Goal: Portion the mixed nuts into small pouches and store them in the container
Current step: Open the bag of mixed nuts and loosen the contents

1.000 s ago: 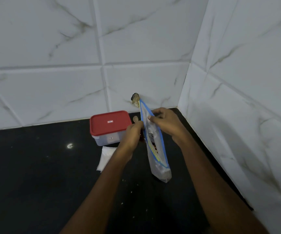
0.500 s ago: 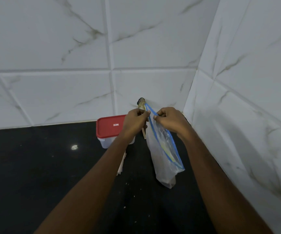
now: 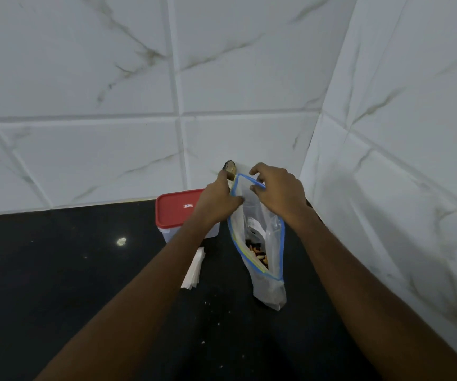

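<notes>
Entry: bag opening.

Fingers (image 3: 257, 187) of the right hand (image 3: 279, 193) were curled over the blue zip strip on the right lip of the zip bag (image 3: 270, 287), clamped on it. The left hand (image 3: 215, 200) pinched the opposite lip with the thumb against the plastic; its other fingertips were partly hidden. The two grips were spread apart, so the mouth gaped between them. Judged purpose: to hold the seal open and get at the contents.

Below the fingers, the mixed nuts (image 3: 257, 251) lay low inside the bag, visible through the opening. The bag's base appeared to rest on the dark worktop (image 3: 56, 284), so the hands probably bore little weight.

Left of the left fingers, partly behind that wrist, stood the container (image 3: 176, 209) with its red lid on. Below the wrist lay a flat stack of small pouches (image 3: 194, 268), near the bag and not touched, likely set there for easy reach. Portioning judged not yet begun.

Pose: both forearms reached forward and converged on the bag, knuckles up. The tiled wall (image 3: 111, 149) stood just beyond the fingers.
</notes>
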Tool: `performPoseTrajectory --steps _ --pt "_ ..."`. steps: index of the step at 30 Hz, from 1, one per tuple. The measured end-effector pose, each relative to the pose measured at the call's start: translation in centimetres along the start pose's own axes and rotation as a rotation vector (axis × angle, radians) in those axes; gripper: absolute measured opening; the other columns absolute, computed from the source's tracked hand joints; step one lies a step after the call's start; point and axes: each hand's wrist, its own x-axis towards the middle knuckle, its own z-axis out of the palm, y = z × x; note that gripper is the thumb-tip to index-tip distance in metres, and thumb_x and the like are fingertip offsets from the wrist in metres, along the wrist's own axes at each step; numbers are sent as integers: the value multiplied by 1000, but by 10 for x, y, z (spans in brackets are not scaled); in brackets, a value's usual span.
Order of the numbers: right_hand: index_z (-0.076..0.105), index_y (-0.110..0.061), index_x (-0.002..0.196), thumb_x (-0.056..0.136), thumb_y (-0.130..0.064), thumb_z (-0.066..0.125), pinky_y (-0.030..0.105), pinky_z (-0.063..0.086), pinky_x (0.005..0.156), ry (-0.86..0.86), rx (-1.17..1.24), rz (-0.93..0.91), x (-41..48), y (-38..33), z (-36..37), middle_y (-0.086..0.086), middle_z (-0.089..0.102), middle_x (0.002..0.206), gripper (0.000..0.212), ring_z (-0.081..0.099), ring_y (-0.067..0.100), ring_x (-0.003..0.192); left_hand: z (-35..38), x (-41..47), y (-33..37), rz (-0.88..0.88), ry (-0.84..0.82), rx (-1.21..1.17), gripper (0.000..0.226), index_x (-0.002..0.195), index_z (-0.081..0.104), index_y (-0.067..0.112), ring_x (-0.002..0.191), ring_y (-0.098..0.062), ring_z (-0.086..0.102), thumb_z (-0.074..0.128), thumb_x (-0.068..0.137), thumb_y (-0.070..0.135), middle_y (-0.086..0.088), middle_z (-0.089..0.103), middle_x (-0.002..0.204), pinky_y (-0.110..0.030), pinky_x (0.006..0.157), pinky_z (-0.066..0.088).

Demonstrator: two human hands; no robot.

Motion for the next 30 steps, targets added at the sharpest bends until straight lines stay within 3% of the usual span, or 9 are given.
performPoseTrajectory --steps 3,7,11,15,19,22,24,27,30 --pt "63 -26 119 96 -35 60 29 48 75 16 8 -74 2 11 -5 -1 72 106 25 66 21 92 -7 1 -2 97 159 228 25 121 50 22 72 -19 60 51 99 34 -3 65 84 -29 55 39" --pt "68 -26 110 99 -40 52 33 50 71 -20 -8 -124 5 23 -6 -3 70 91 24 63 19 80 -15 5 -2 113 167 278 25 112 63 18 83 -19 56 48 102 35 -1 61 100 -30 67 38" --pt "61 -23 120 100 -39 50 40 54 78 4 9 -223 6 25 -4 -3 66 110 28 62 19 91 -23 13 2 68 1 -14 25 105 70 7 79 -21 62 58 98 28 -9 67 98 -25 66 46" --pt "67 -24 103 99 -31 52 41 54 74 -54 93 -88 11 24 -8 -4 71 92 17 64 18 81 -29 12 4 -58 -131 -323 25 104 73 4 65 -8 57 60 97 25 -3 66 86 -13 56 46" --pt "72 -12 87 96 -12 58 30 54 70 -306 759 326 16 15 -17 4 70 80 17 65 17 77 -26 12 6 -335 -261 -675 20 90 73 13 73 -15 60 60 97 27 -3 67 86 -27 66 50" --pt "70 -7 96 100 -15 49 28 58 65 -534 1446 614 8 15 -20 7 72 81 23 69 18 71 -28 10 12 -533 -389 -1040 23 89 69 9 64 -16 66 56 98 25 -4 69 78 -29 68 55" --pt "70 -8 102 102 -18 46 32 59 72 -541 1598 645 3 18 -10 8 73 88 26 71 19 77 -27 10 15 -559 -393 -1086 23 91 70 7 64 -17 68 57 97 26 -6 71 79 -29 69 57" --pt "69 -10 109 100 -18 52 35 57 82 -497 1464 580 0 20 3 7 72 97 21 69 19 87 -21 9 16 -593 -300 -992 20 92 66 6 61 -16 66 63 95 25 -5 69 75 -27 59 58" --pt "69 -13 99 95 -20 63 40 54 89 -436 908 471 -4 24 2 4 71 91 10 65 19 86 -17 13 5 -609 -145 -932 22 91 63 6 69 -18 61 68 92 27 -7 64 82 -32 62 54"
